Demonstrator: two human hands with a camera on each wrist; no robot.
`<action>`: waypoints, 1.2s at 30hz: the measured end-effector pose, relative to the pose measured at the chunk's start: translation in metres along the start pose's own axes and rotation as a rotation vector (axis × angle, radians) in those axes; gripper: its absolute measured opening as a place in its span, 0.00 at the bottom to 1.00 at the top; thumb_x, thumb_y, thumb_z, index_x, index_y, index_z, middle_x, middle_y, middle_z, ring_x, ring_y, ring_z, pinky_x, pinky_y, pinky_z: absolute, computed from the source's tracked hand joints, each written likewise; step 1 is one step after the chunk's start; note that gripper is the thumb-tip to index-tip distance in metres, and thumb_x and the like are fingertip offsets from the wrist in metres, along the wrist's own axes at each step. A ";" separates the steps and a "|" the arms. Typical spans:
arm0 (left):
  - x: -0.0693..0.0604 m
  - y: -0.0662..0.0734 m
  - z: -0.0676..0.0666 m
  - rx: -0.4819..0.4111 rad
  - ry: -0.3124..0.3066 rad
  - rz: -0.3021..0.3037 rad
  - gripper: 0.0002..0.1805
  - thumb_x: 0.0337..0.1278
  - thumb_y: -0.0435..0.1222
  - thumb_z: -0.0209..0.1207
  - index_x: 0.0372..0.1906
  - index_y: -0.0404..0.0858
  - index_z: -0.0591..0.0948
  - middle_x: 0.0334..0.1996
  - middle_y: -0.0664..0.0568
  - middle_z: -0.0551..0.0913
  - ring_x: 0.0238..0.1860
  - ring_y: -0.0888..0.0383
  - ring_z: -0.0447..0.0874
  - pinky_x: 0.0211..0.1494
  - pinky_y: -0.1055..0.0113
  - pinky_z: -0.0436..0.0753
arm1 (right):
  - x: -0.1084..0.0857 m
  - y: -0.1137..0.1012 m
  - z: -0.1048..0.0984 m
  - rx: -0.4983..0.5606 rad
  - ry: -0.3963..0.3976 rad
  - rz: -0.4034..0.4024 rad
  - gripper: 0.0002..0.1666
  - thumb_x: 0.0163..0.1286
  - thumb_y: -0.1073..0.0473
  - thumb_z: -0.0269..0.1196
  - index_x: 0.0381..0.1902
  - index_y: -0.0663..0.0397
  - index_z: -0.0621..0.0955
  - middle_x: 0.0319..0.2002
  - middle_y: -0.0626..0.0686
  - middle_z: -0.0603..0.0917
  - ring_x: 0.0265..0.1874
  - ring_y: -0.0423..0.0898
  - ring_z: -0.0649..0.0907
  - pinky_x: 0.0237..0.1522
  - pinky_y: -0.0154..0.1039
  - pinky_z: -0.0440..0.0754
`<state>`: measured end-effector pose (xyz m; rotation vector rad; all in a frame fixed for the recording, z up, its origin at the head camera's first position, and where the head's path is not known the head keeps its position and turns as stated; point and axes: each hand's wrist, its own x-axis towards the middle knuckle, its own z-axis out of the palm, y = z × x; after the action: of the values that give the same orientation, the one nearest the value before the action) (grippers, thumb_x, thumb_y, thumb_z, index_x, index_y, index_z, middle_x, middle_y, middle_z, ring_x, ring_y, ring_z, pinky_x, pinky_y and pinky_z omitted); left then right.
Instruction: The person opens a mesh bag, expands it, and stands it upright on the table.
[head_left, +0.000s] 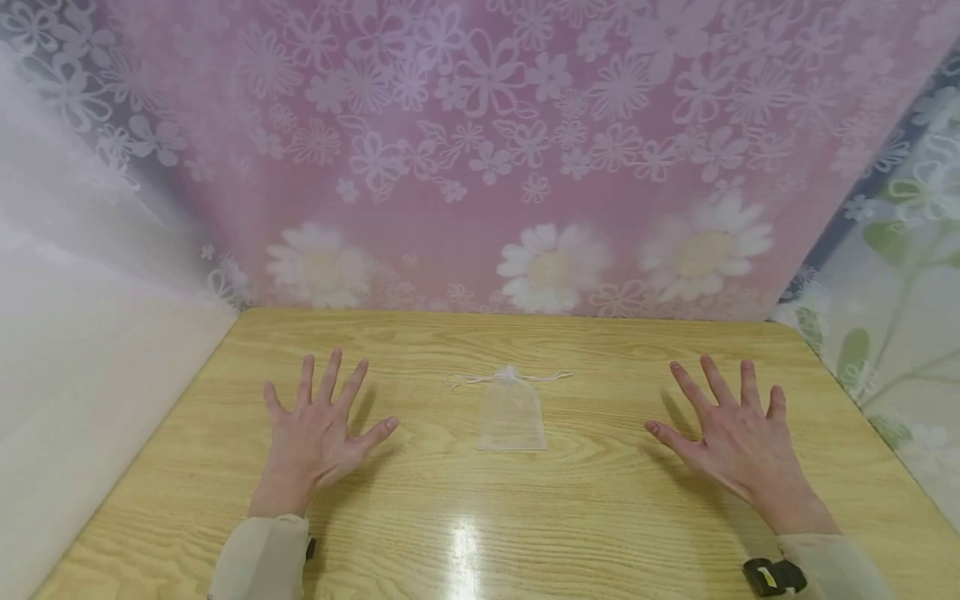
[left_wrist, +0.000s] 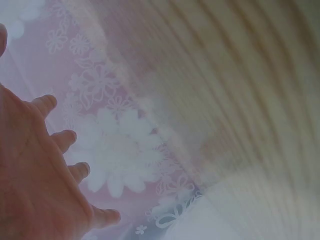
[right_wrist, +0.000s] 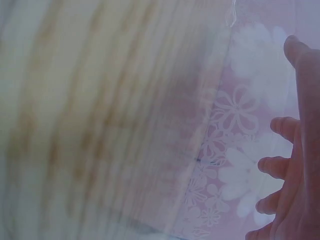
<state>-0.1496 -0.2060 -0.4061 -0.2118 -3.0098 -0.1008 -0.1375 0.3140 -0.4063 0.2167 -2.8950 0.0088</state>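
Head view, taking twelve as the far edge: note the sheer white pouch (head_left: 513,421) lying flat on the wood-grain tabletop (head_left: 585,500), with gathered neck toward twelve and drawstrings (head_left: 553,377) spread from there toward nine and three. To handle such thin mesh well, probably best to come in low, steady the body with light fingertips, and pinch at the neck or a cord rather than drag at the fabric; go slowly, to avoid snags and tangles. For pose, see the left hand (head_left: 318,433) at nine o'clock from the pouch and the right hand (head_left: 738,442) at three, both well apart from it, backs upward, holding nothing, fingers straight and spread wide. Cannot tell about contact between palms and wood.

Left wrist view: find the left hand around eight o'clock, fingers fanned wide toward two, thumb mostly cut off near ten, against a flowered curtain (left_wrist: 95,82). Cannot see the pouch here.

Right wrist view: find the right hand around four o'clock, fingers parted and pointing toward nine, thumb near two. At one, make out a white loop, perhaps of the drawstrings.
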 end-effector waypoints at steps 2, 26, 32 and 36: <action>0.000 0.000 0.000 -0.006 0.001 0.000 0.53 0.60 0.78 0.40 0.83 0.56 0.50 0.84 0.44 0.47 0.82 0.32 0.39 0.69 0.15 0.37 | -0.001 0.000 -0.001 0.003 0.004 0.002 0.57 0.64 0.19 0.55 0.83 0.33 0.53 0.78 0.66 0.61 0.72 0.85 0.55 0.60 0.86 0.51; 0.004 0.015 0.000 -0.203 0.009 0.061 0.48 0.65 0.73 0.45 0.82 0.54 0.53 0.83 0.44 0.51 0.81 0.34 0.49 0.71 0.23 0.56 | 0.007 -0.024 -0.002 0.134 -0.070 -0.031 0.52 0.69 0.23 0.55 0.82 0.36 0.55 0.80 0.65 0.59 0.75 0.79 0.56 0.64 0.82 0.56; 0.007 0.027 0.000 -0.289 0.027 0.098 0.46 0.66 0.71 0.47 0.81 0.53 0.57 0.82 0.44 0.56 0.78 0.34 0.58 0.70 0.26 0.63 | 0.013 -0.038 0.000 0.184 -0.102 -0.046 0.51 0.70 0.23 0.54 0.82 0.35 0.56 0.80 0.64 0.59 0.76 0.78 0.56 0.66 0.81 0.56; 0.011 0.035 0.000 -0.334 0.027 0.107 0.46 0.65 0.72 0.48 0.81 0.54 0.59 0.81 0.45 0.58 0.76 0.34 0.63 0.70 0.26 0.63 | 0.017 -0.046 0.003 0.203 -0.098 -0.060 0.50 0.70 0.24 0.54 0.82 0.36 0.58 0.80 0.64 0.60 0.76 0.77 0.57 0.66 0.80 0.58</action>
<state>-0.1551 -0.1703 -0.4031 -0.3978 -2.9286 -0.5907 -0.1481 0.2657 -0.4054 0.3487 -2.9826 0.2905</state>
